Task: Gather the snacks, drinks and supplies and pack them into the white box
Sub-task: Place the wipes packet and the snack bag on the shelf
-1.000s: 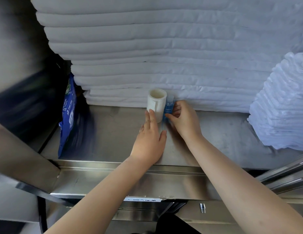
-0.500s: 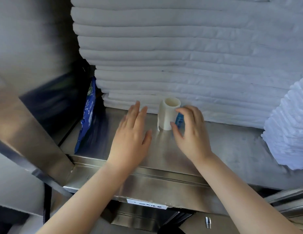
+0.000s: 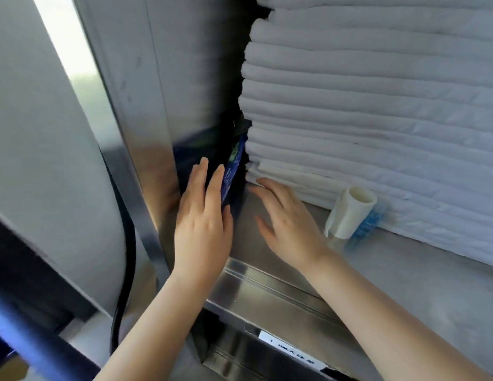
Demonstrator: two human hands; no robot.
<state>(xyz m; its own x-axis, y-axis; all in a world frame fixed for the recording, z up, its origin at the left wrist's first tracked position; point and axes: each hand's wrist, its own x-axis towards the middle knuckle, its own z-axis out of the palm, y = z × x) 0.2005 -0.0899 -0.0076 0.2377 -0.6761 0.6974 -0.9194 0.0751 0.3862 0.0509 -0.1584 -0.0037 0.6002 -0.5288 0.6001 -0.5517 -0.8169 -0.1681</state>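
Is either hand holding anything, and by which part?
Nothing is held. The left hand lies with straight fingers against the blue packet; the right hand is open beside it.

The packet (image 3: pixel 231 174) is deep blue with small white print and a green patch near its top. The stack of folded cloths (image 3: pixel 377 105) is plain white, and its layered edges make horizontal bands of pale grey shadow. The roll (image 3: pixel 350 213) is cream. The small pack (image 3: pixel 367 229) is bright blue, its pattern too blurred to tell. The shelf (image 3: pixel 267 287) is silvery steel. Its label (image 3: pixel 292 350) is white with black print. The cable (image 3: pixel 127 270) is black.
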